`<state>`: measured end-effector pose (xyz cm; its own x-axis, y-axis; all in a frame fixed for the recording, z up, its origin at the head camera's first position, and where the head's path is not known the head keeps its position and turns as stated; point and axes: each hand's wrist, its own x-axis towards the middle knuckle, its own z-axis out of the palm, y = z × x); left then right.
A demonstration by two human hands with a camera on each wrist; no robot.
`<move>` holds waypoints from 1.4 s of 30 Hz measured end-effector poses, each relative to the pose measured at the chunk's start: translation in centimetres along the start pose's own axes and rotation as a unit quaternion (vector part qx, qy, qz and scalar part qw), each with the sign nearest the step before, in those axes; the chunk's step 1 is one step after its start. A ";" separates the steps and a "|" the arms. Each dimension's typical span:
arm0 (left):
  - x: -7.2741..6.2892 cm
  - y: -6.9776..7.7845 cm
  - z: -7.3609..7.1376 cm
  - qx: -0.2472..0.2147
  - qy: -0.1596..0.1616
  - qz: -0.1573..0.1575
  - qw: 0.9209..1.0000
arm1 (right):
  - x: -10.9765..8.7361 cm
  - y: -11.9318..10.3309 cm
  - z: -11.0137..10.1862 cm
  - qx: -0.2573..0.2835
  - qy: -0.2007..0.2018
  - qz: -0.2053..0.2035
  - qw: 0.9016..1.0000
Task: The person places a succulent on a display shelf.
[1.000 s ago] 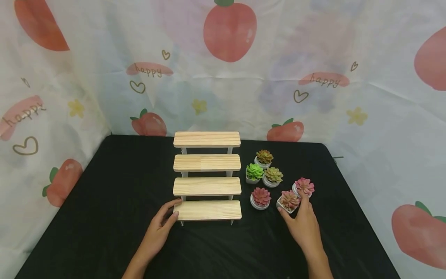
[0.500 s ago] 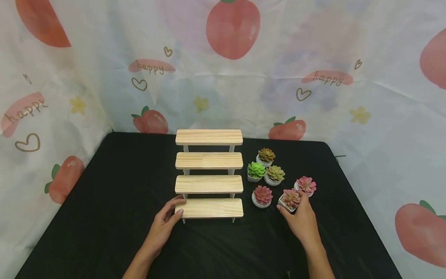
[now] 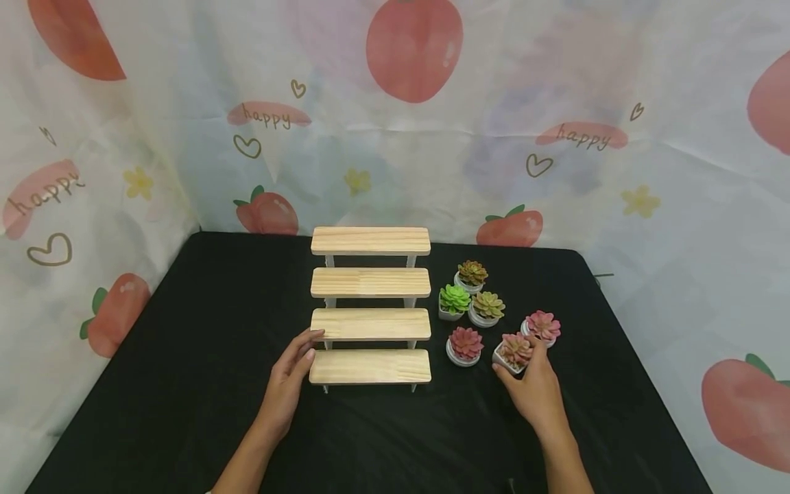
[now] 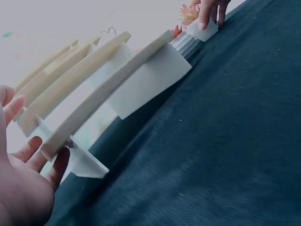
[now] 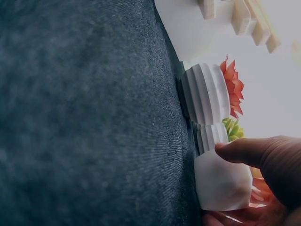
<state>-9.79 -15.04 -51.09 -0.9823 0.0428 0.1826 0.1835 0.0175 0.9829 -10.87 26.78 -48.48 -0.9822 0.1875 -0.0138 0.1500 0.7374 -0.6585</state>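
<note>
A tiered wooden display stand (image 3: 370,367) has pale boards rising step by step on whitish supports. My left hand (image 3: 286,381) is at its left end, fingertips by the second-lowest board and thumb near the end of the lowest. In the left wrist view the fingers of the left hand (image 4: 28,179) are spread about the board ends. With thumb and fingers, my right hand (image 3: 535,391) grips a square white pot holding a pinkish potted succulent (image 3: 514,350). That white pot (image 5: 223,181) sits on the cloth in the right wrist view.
Touching or close behind the gripped pot is a pink succulent (image 3: 543,325). A dark-pink one (image 3: 465,344) stands nearer the stand. Behind it are a bright green succulent (image 3: 454,300), an olive one (image 3: 487,305) and a brownish one (image 3: 472,273). Black cloth (image 3: 382,446) covers the table.
My left hand has shifted up from the lowest board toward the second, its thumb coming off the lowest board's top. The right hand stays at the square pot. The head view has tilted slightly.
</note>
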 end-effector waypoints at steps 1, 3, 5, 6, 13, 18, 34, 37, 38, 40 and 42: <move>0.2 0.1 0.0 0.005 0.000 -0.001 1.000 | 0.0 0.0 0.0 0.000 0.002 -0.001 1.000; 0.5 0.2 0.1 0.011 0.000 -0.004 1.000 | -0.1 0.0 -0.1 0.001 0.004 -0.001 1.000; 0.9 0.4 0.1 0.013 0.002 -0.005 1.000 | -0.1 0.0 -0.1 0.001 0.004 -0.001 1.000; 1.1 0.4 0.1 0.015 0.003 -0.005 1.000 | -0.1 0.0 -0.2 0.002 0.003 0.000 1.000; 2.7 0.5 0.0 0.026 0.004 -0.013 1.000 | -0.2 0.0 -0.4 0.000 0.007 0.006 1.000; 3.2 0.4 0.1 0.003 0.012 -0.026 1.000 | -0.3 0.1 -0.4 -0.006 0.009 0.010 1.000; 3.8 -0.8 1.5 -0.077 0.044 0.015 0.996 | -0.5 0.6 -0.3 -0.010 0.014 0.008 1.000; 3.7 -1.2 2.2 -0.079 0.064 0.028 0.994 | -0.6 0.5 -0.2 -0.010 0.014 0.008 1.000; 3.7 -1.3 2.4 -0.079 0.070 0.034 0.994 | -0.6 0.5 -0.2 -0.009 0.013 0.009 1.000; 3.7 -1.5 2.7 -0.078 0.078 0.045 0.993 | -0.6 0.5 -0.2 -0.009 0.011 0.012 1.000; 3.8 -1.7 2.9 -0.080 0.083 0.054 0.992 | -0.6 0.5 -0.1 -0.009 0.011 0.014 1.000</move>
<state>-13.68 -12.01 -52.10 -0.9523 -0.1286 0.2766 0.2933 -0.1374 0.9461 -10.16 27.16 -48.71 -0.9748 0.2225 -0.0152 0.1798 0.7438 -0.6438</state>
